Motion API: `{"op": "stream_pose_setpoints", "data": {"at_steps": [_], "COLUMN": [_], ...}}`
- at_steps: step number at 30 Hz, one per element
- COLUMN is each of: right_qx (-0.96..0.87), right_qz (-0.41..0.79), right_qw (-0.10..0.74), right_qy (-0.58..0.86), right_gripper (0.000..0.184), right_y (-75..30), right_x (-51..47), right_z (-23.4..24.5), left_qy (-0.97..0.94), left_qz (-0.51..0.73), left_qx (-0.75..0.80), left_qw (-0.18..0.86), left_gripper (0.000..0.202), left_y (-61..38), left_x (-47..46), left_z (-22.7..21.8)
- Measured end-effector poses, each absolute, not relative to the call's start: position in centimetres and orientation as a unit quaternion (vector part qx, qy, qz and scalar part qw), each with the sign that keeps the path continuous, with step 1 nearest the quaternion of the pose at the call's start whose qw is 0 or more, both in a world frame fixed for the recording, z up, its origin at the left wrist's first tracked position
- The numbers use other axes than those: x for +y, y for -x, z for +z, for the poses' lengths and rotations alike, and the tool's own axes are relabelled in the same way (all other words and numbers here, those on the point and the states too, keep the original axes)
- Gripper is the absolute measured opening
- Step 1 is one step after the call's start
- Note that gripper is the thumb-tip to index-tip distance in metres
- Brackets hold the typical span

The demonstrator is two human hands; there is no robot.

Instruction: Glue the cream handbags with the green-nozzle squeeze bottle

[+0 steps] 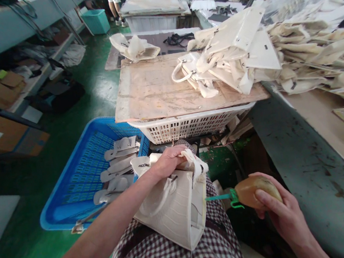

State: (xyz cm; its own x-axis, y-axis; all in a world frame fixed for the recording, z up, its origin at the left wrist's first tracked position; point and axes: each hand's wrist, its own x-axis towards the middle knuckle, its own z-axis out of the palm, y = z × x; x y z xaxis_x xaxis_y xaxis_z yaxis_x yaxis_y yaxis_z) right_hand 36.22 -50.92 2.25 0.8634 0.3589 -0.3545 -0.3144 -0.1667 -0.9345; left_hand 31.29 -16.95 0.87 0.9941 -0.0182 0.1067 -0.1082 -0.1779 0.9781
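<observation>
A cream handbag (166,213) with a crocodile-like pattern rests tilted on my lap, over a checked apron (156,256). My left hand (169,161) is closed on its upper part, near the handles, and its fingertips are partly hidden. In my right hand (278,204) is a squeeze bottle (255,192) of amber stuff, gripped between thumb and fingers. Its thin teal nozzle (219,197), tied on with a green strip, points left and its tip meets the bag's right side edge, where a yellowish line runs.
At my left stands a blue basket (79,169) holding several pale bag parts. Ahead, a board (151,89) lies on a white basket (190,126) and carries more cream bags (228,51). A workbench (314,161) runs along the right with piled bags (316,52). Another person's legs (113,2) show far back.
</observation>
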Motion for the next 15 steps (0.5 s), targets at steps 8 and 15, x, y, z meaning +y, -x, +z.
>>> {"op": "stream_pose_setpoints", "data": {"at_steps": [8, 15], "right_qx": [-0.019, 0.019], "right_qz": [0.169, 0.226], "right_qw": [0.6, 0.674], "right_qy": [0.782, 0.703], "right_gripper": [0.054, 0.048], "right_y": [-36.0, -35.8], "right_x": [-49.7, -50.2], "right_z": [2.6, 2.6], "left_qy": [-0.777, -0.796], "left_qz": [0.04, 0.088], "left_qx": [-0.042, -0.043], "left_qw": [0.627, 0.597], "left_gripper": [0.02, 0.019], "left_y": [-31.2, -31.3], "left_x": [-17.2, -16.5], "left_z": [1.1, 1.4]}}
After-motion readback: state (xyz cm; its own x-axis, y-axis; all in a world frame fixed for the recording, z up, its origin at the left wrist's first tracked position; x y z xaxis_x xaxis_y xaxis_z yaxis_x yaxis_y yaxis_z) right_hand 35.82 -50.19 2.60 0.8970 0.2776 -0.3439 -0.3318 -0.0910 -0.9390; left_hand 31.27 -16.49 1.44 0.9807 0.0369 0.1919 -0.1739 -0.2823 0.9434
